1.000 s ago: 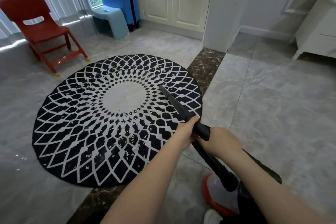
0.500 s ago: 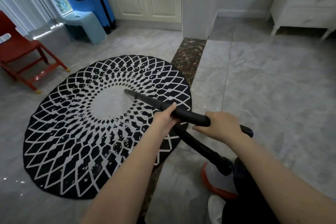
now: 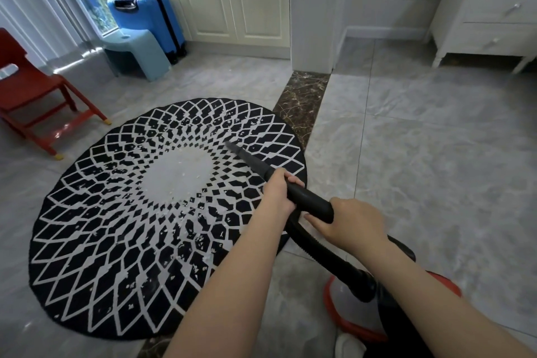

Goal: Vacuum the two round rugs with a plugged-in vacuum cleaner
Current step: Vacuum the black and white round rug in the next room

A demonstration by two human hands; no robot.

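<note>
With the left hand point(image 3: 276, 195) and right hand point(image 3: 353, 222) both gripping the nozzle point(image 3: 279, 180), its tip near the rug's point(image 3: 116, 227) centre, rug 1 seemed mid-clean; crumbs toward 7 o'clock probably needed sweeping next.

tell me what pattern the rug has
Black rug with white diamond lattice and a plain white centre; head view.
</note>
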